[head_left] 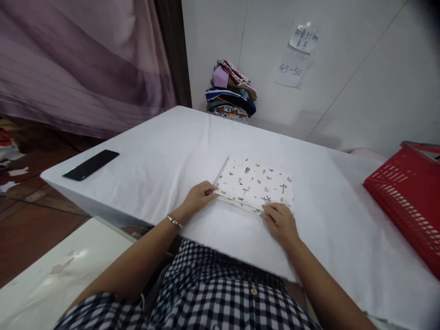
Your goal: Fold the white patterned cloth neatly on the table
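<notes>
A folded white cloth [256,181] printed with small plants, animals and palm trees lies on the white-covered table [147,158]. Several layers show along its near edge. My left hand [200,197] pinches the near left corner between thumb and fingers. At the near right corner, my right hand [281,223] grips the same edge, its fingers over the top layer. The thumb and fingertips of both hands are partly hidden by the cloth and by the hands themselves.
A black phone [92,165] lies near the table's left edge. On the right stands a red plastic basket [409,192]. Folded fabrics [232,91] are stacked by the wall behind the table. A pale surface [65,270] sits low at the left, and a pinkish curtain [85,59] hangs behind.
</notes>
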The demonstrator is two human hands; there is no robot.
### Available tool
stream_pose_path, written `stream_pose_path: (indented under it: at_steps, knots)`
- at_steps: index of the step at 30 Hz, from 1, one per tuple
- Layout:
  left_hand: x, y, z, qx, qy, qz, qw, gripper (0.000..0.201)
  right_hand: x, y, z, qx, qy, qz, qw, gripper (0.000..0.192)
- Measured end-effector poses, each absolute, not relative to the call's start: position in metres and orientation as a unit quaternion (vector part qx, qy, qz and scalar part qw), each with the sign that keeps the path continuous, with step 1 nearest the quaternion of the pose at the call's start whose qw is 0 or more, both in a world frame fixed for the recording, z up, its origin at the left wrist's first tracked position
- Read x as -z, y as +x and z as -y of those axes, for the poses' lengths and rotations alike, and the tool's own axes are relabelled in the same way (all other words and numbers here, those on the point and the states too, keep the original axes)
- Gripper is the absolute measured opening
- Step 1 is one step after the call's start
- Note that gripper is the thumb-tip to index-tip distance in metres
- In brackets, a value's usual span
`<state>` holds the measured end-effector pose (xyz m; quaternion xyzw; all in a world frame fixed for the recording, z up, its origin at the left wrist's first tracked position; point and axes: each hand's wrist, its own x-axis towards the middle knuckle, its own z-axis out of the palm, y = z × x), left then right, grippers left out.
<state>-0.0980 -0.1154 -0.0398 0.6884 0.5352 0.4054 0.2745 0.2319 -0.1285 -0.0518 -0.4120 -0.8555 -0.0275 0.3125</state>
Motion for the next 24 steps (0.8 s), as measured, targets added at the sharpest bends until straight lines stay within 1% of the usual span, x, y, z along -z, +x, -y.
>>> stream_pose_path:
  at_steps: [3,6,12,16,18,21,24]
  knots:
    - [0.039,-0.101,0.118,-0.427,0.684,-0.515,0.291,0.02,0.052,0.232,0.128,0.023,-0.414,0.855,0.31,0.022]
    - [0.04,-0.104,0.119,-0.441,0.683,-0.511,0.28,0.017,0.053,0.233,0.128,0.022,-0.416,0.854,0.311,0.022]
    - [0.04,-0.102,0.118,-0.38,0.731,-0.518,0.23,0.014,0.054,0.233,0.127,0.018,-0.418,0.854,0.308,0.022]
    - [0.035,-0.099,0.12,-0.375,0.745,-0.515,0.198,0.014,0.054,0.233,0.128,0.021,-0.418,0.854,0.31,0.022]
    - [0.032,-0.099,0.121,-0.382,0.75,-0.512,0.169,0.015,0.053,0.233,0.128,0.022,-0.419,0.853,0.31,0.021]
    - [0.031,-0.1,0.123,-0.38,0.76,-0.52,0.084,0.016,0.051,0.232,0.128,0.02,-0.418,0.854,0.308,0.021]
    - [0.031,-0.101,0.125,-0.317,0.789,-0.527,0.011,0.018,0.051,0.232,0.128,0.022,-0.416,0.856,0.308,0.021]
